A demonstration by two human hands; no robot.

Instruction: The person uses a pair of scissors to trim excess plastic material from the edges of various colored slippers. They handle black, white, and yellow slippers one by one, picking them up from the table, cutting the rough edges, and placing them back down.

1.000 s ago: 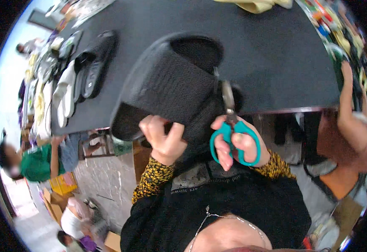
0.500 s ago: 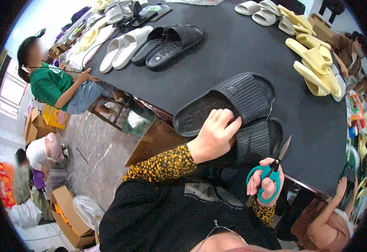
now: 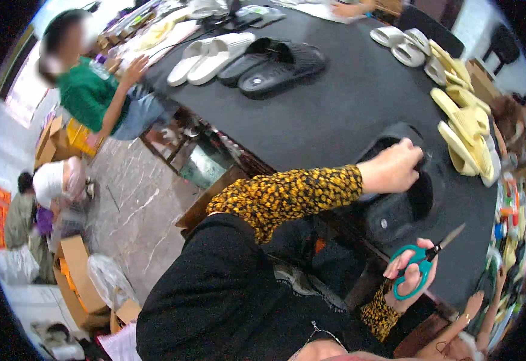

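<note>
The step in hand seems to be handling the pair of black slippers (image 3: 394,221), which lies on the dark tabletop (image 3: 347,102) under the person's left hand (image 3: 392,170). That hand's fingers are bent close together over the upper slipper; blur hides whether they pinch anything. Just beside the pair, at its near right, the right hand (image 3: 426,280) has its fingers clamped round the handles of the teal scissors (image 3: 432,250), blades apparently together. Any cut from here would call for a steadied slipper, parted blades and left fingers kept clear.
</note>
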